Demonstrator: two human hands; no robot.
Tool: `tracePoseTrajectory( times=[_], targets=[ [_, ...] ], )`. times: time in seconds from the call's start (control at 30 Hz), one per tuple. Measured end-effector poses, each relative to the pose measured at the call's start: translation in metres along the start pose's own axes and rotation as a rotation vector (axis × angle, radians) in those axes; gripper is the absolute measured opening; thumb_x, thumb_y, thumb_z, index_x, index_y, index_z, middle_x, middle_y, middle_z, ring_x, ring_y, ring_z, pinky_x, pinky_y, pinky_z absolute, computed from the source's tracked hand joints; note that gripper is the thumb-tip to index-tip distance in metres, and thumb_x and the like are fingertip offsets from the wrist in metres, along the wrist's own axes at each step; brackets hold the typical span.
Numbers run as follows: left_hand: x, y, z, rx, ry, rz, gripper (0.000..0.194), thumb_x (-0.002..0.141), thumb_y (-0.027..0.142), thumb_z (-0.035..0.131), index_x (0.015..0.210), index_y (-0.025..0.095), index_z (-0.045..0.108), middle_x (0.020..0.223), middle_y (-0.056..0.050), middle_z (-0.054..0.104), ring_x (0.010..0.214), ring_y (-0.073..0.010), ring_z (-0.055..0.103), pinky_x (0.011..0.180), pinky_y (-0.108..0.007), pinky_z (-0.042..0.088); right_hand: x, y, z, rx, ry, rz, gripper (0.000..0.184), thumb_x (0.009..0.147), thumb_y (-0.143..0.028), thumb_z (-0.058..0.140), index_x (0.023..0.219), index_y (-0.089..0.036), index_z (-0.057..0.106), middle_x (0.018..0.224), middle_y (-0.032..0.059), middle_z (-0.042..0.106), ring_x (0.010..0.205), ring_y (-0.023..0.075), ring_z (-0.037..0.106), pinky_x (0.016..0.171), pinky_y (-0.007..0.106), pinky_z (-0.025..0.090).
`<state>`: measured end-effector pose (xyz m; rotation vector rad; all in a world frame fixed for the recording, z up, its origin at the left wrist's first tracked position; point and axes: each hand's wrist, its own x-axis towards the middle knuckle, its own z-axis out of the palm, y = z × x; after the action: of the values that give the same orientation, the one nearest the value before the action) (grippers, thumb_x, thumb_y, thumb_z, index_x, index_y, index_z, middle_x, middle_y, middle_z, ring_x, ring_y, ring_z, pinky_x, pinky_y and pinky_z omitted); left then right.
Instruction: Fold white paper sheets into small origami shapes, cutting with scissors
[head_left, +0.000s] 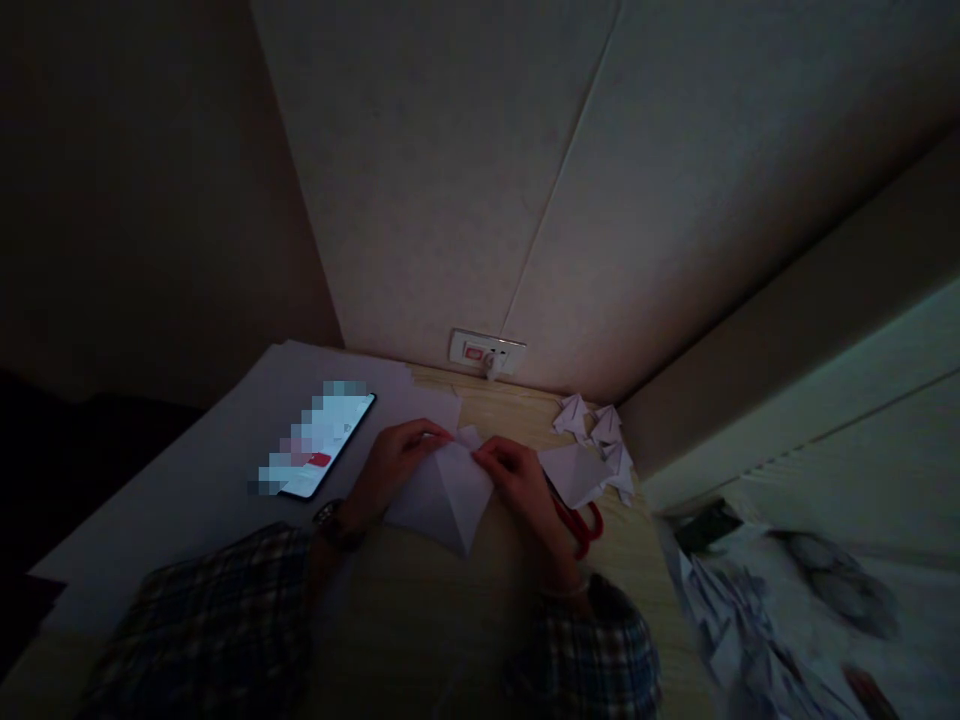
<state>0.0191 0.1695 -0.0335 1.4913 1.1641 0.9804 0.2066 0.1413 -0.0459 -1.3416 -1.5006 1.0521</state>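
Note:
A white sheet of paper (442, 495) with a crease down its middle lies on the wooden table between my hands, one corner pointing toward me. My left hand (397, 455) pinches its far left edge with thumb and forefinger. At the far right edge, the fingers of my right hand (516, 475) are closed on the same paper. Just right of that hand lie red-handled scissors (581, 525), partly covered by another folded piece of paper (577, 472). Several small folded paper figures (600, 425) sit by the wall at the table's back right corner.
A large stack of white paper (187, 500) covers the left of the table (645, 560), with a lit phone (319, 445) on top. A socket with a plug (491, 362) is on the wall behind. Many folded papers (739, 620) lie below, off the table's right side.

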Motion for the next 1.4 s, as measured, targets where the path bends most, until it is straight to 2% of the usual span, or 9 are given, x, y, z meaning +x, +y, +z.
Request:
tracePoseTrajectory(
  times=[0.27,0.4,0.6,0.8,0.9,1.0,1.23,1.4],
  targets=[
    [-0.002,-0.001,0.000,0.007,0.110,-0.080,0.024,0.068,0.041,0.067,0.061,0.018,0.065,0.064,0.001,0.068,0.065,-0.0183,0.061,0.061,-0.026,0.042,-0.001,0.000,0.000,-0.005,0.078,-0.003,0.021,0.078,-0.035,0.061,0.063,-0.019,0.062,0.060,-0.0017,0.059,0.058,0.0145,0.050,0.056,0.025,0.036],
    [-0.002,-0.002,-0.002,0.053,0.155,-0.016,0.025,0.073,0.041,0.060,0.064,0.018,0.066,0.065,0.001,0.068,0.068,-0.0191,0.060,0.064,-0.027,0.043,-0.001,-0.001,0.001,0.043,0.086,0.008,0.022,0.078,-0.034,0.061,0.063,-0.019,0.061,0.059,-0.0019,0.058,0.056,0.0135,0.048,0.053,0.024,0.035],
    [-0.003,0.000,-0.001,0.010,0.069,0.041,0.025,0.080,0.037,0.055,0.079,0.018,0.072,0.083,-0.003,0.075,0.084,-0.0213,0.065,0.077,-0.028,0.047,-0.003,-0.002,0.000,0.005,0.116,0.003,0.020,0.080,-0.032,0.060,0.064,-0.020,0.062,0.061,-0.0011,0.060,0.059,0.0151,0.051,0.056,0.025,0.037],
    [-0.004,0.000,0.005,0.057,-0.006,0.012,0.020,0.074,0.037,0.063,0.070,0.018,0.067,0.067,0.001,0.068,0.062,-0.0158,0.059,0.057,-0.024,0.042,-0.005,-0.006,0.000,-0.066,0.078,-0.039,0.016,0.082,-0.031,0.060,0.071,-0.020,0.065,0.071,0.0001,0.066,0.068,0.0173,0.059,0.066,0.027,0.043],
    [-0.005,-0.002,0.008,0.158,-0.035,0.050,0.019,0.074,0.034,0.063,0.066,0.018,0.067,0.062,0.003,0.065,0.056,-0.0138,0.054,0.055,-0.023,0.039,-0.003,-0.007,0.002,-0.077,0.021,-0.051,0.010,0.080,-0.028,0.061,0.075,-0.020,0.065,0.074,0.0002,0.066,0.071,0.0169,0.060,0.068,0.027,0.044],
    [-0.007,-0.004,0.010,0.227,-0.080,0.092,0.020,0.076,0.035,0.062,0.070,0.018,0.070,0.058,0.003,0.063,0.052,-0.0126,0.049,0.052,-0.023,0.035,-0.002,-0.007,0.004,-0.098,-0.005,-0.083,0.009,0.078,-0.028,0.062,0.075,-0.020,0.063,0.073,0.0004,0.062,0.070,0.0161,0.057,0.064,0.026,0.043],
    [-0.008,-0.004,0.013,0.260,-0.090,0.144,0.020,0.079,0.033,0.059,0.070,0.019,0.069,0.060,0.003,0.066,0.054,-0.0129,0.052,0.054,-0.023,0.036,-0.002,-0.010,0.004,-0.093,-0.052,-0.088,0.006,0.076,-0.025,0.059,0.072,-0.021,0.059,0.071,-0.0009,0.060,0.067,0.0147,0.054,0.061,0.025,0.042],
    [-0.010,-0.002,0.015,0.277,-0.081,0.138,0.022,0.079,0.035,0.058,0.068,0.019,0.068,0.056,0.003,0.063,0.053,-0.0131,0.051,0.053,-0.023,0.035,-0.003,-0.011,0.003,-0.034,-0.064,-0.042,0.009,0.076,-0.027,0.059,0.070,-0.021,0.058,0.067,-0.0023,0.057,0.062,0.0138,0.051,0.060,0.025,0.041]
  ],
)
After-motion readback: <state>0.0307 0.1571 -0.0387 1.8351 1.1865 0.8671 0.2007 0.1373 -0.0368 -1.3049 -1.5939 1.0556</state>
